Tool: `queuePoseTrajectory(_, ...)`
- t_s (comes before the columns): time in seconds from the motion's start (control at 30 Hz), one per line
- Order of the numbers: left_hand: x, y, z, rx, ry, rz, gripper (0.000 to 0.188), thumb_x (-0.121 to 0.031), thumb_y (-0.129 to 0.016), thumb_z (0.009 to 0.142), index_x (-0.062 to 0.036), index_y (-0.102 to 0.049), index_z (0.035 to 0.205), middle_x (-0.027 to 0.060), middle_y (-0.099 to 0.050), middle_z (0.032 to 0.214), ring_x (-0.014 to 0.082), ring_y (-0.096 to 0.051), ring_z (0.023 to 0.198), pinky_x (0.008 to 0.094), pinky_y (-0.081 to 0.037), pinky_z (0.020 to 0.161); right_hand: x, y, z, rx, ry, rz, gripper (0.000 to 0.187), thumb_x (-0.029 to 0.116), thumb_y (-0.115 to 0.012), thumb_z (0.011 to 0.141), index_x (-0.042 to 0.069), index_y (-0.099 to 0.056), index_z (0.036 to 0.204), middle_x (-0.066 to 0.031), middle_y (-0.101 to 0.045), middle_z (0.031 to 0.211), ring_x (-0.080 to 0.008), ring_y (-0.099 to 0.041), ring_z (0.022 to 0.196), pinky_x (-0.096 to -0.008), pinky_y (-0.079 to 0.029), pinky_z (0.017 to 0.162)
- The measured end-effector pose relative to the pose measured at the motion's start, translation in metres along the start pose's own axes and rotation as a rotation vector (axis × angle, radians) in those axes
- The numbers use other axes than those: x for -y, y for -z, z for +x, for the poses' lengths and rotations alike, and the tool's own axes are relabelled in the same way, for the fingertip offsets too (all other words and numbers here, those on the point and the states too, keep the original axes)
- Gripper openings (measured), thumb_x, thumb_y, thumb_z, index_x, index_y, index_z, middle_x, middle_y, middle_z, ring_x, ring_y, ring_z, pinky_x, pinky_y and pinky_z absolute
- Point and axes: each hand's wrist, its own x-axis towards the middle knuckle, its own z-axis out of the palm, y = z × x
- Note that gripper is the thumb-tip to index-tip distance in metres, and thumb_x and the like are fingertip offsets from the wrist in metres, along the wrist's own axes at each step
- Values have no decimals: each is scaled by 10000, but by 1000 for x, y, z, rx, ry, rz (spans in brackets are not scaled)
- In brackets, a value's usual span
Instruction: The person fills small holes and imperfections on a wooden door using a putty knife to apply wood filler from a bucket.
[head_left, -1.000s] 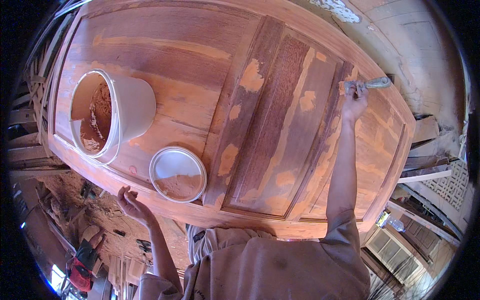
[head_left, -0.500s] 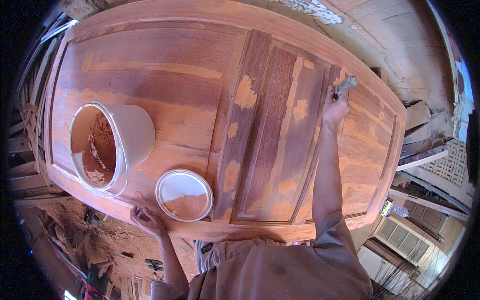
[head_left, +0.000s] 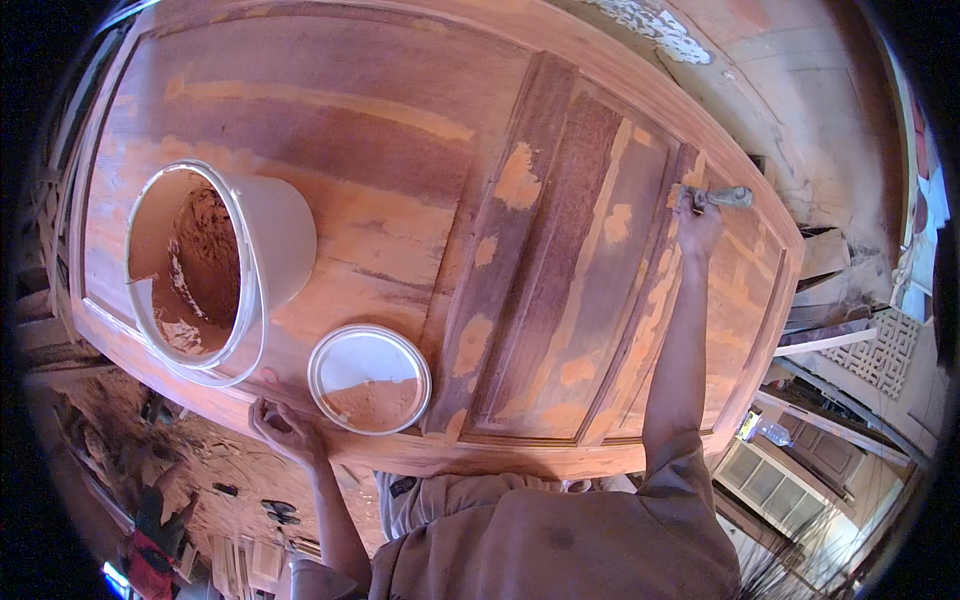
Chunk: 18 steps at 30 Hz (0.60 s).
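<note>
A wooden panel door (head_left: pixel 390 150), patched with orange-brown filler, lies flat before me. Over its right part, my right hand (head_left: pixel 699 232) is closed around a putty knife (head_left: pixel 728 196) with a grey, smeared handle; its blade is mostly hidden. My left hand (head_left: pixel 288 435) is at the near edge of the door, its fingers loosely bent and apart, with nothing visible in them. Left on the door, a white bucket (head_left: pixel 285 235) is tipped on its side, with brown filler inside. A round white lid (head_left: pixel 362 362) smeared with filler lies beside it.
Sawdust (head_left: pixel 345 505) and wood scraps (head_left: pixel 245 562) cover the ground below the near edge. Past the right end stand timber pieces, a patterned panel (head_left: pixel 893 352) and a clear plastic bottle (head_left: pixel 774 432). A pale wooden surface (head_left: pixel 790 100) lies beyond the far edge.
My right hand has turned, swinging the knife handle out to the right. More orange filler shows along the strip below that hand. The left hand stays by the door's edge; the view has shifted.
</note>
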Motion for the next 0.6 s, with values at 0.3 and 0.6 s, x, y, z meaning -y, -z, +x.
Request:
queuePoseTrajectory(0.3,-1,0,1,2,17,-32,457,-359,-544,968,41,-510,1186,162,-513,1116,256,-523,910,358,-451,760,18,-5,-12,-87,216,-385,206,203,-656,846,16,-690,926,-187,-690,843,-323,-686,770,-413,-533,704)
queuePoseTrajectory(0.6,20,-8,-2,28,10,-41,472,-390,-534,967,24,-513,1194,172,-517,1133,249,-533,876,344,-458,691,39,-51,-24,-59,-114,-593,231,177,-542,863,0,-689,886,-220,-681,831,-358,-684,762,-455,-549,666)
